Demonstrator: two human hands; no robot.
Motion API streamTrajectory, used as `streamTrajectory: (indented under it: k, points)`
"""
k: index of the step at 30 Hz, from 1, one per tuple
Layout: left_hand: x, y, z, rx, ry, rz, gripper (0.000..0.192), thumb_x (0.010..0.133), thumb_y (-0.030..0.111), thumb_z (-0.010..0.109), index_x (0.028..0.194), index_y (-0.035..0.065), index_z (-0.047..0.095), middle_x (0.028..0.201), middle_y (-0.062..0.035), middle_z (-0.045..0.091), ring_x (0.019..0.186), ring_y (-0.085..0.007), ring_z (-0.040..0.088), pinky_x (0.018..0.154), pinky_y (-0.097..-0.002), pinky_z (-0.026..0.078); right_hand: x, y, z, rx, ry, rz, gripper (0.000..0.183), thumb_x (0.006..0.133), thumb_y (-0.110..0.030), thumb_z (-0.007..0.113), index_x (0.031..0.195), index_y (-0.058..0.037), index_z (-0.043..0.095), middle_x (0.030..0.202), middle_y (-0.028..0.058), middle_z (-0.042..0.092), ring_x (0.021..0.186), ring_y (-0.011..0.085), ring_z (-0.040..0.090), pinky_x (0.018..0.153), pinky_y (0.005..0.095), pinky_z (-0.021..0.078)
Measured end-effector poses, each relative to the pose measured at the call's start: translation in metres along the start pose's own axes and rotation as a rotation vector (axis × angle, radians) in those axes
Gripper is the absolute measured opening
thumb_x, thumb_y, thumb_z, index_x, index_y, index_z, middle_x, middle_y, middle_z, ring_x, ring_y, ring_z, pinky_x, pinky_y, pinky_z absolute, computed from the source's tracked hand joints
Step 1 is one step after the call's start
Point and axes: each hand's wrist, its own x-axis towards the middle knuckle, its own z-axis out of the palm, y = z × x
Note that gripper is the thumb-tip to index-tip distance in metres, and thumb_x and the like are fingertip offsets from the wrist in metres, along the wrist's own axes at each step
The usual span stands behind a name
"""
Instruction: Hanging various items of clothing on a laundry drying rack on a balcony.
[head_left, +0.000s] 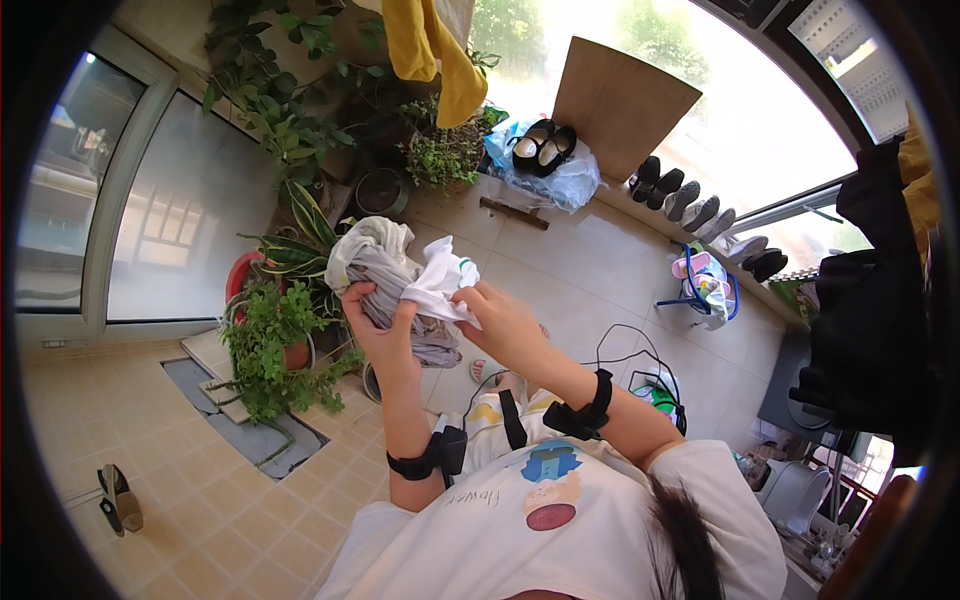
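My left hand is closed around a bunched bundle of grey and off-white cloth. A small white cloth piece with a green stripe, perhaps a sock, lies across the front of that bundle. My left thumb presses its left end, while the fingers of my right hand pinch its right end. The bundle sags below the left hand, and part of it is hidden behind the hands. Both forearms wear black straps with small boxes.
Potted plants crowd the left side. Several shoes line the window ledge, and black shoes rest on plastic bags. A small blue chair holds pink slippers. Black cables loop near my right arm. Yellow cloth hangs overhead.
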Motion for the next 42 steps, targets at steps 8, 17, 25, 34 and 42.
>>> streamTrajectory:
  k: [8,17,25,34,42]
  points:
    - [0.018,-0.005,0.092,0.254,-0.125,0.293,0.043,0.063,0.007,0.070,0.099,0.0056,0.047,0.099,-0.0031,0.043,0.098,-0.0153,0.041,0.092,-0.0256,0.028,-0.004,0.071,-0.108,0.128,0.117,0.170,0.020,0.076,-0.008,0.067,0.088,-0.0036,0.051,0.077,0.0075,0.059,0.070,0.0192,0.057,0.063,0.0293,0.0459]
    - [0.042,-0.009,0.153,0.502,-0.150,0.444,0.038,0.065,0.010,0.069,0.097,0.0044,0.049,0.099,-0.0071,0.054,0.096,-0.0190,0.051,0.091,-0.0274,0.036,-0.002,0.082,-0.229,-0.200,0.383,0.163,0.016,0.072,-0.001,0.062,0.087,-0.0027,0.061,0.082,0.0092,0.060,0.071,0.0202,0.060,0.064,0.0299,0.0482]
    - [0.052,-0.049,0.187,0.283,-0.309,0.365,0.039,0.064,0.005,0.068,0.098,0.0027,0.050,0.098,-0.0079,0.052,0.097,-0.0206,0.049,0.092,-0.0299,0.036,-0.011,0.120,-0.218,0.452,0.280,0.414,0.013,0.083,-0.006,0.054,0.097,-0.0049,0.054,0.077,-0.0005,0.055,0.071,0.0065,0.053,0.057,0.0215,0.0454]
    - [0.053,-0.043,0.208,-0.086,-0.532,0.000,0.044,0.064,0.002,0.067,0.102,0.0084,0.045,0.104,-0.0046,0.042,0.103,-0.0173,0.041,0.092,-0.0283,0.033,-0.018,0.060,-0.240,-0.120,-0.009,0.319,0.031,0.083,-0.024,0.064,0.106,-0.0037,0.060,0.086,0.0098,0.065,0.081,0.0154,0.061,0.072,0.0265,0.0480]
    - [0.074,-0.039,0.241,-0.185,-0.749,0.151,0.049,0.065,0.004,0.068,0.105,0.0119,0.042,0.107,-0.0058,0.044,0.101,-0.0176,0.045,0.090,-0.0314,0.038,0.028,-0.157,-0.378,0.013,0.824,-0.269,0.037,0.089,-0.026,0.058,0.120,-0.0073,0.049,0.108,0.0092,0.059,0.095,0.0153,0.059,0.078,0.0293,0.0496]
